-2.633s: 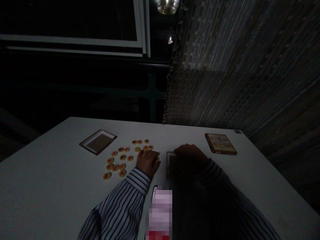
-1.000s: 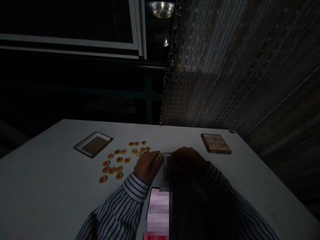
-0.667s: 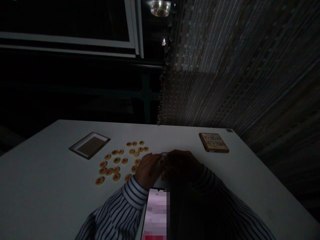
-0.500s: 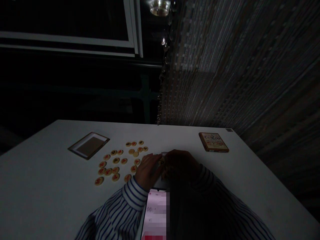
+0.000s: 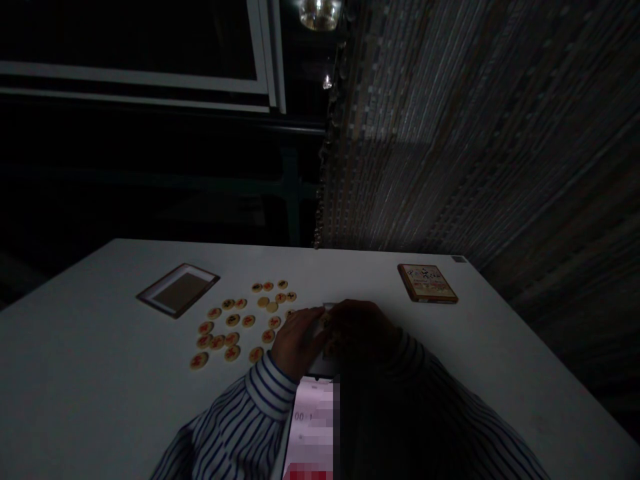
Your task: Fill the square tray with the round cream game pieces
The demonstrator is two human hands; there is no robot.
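Beside the scattered round Chinese chess pieces [image 5: 233,320], my left hand [image 5: 296,341] rests with its fingers stretched forward and its thumb apart. My right hand [image 5: 367,327] is in deep shadow opposite it, curved over the table. A few more Chinese chess pieces [image 5: 330,348] show dimly between the two hands, close to the fingertips. Whether the right fingers grip any of them is hidden by the dark. Most of the pieces to the left lie flat, with red or black characters, and a couple look blank on top.
A phone [image 5: 310,420] with a lit screen is in front of my hands, partly blurred out. An open shallow box part [image 5: 175,291] lies at the left of the white table [image 5: 100,373]. A printed box [image 5: 429,283] sits back right, before a string curtain [image 5: 425,133].
Both hands have stayed nearly in place, with small finger shifts over the pieces between them. A black-marked piece now shows just beyond my left hand.
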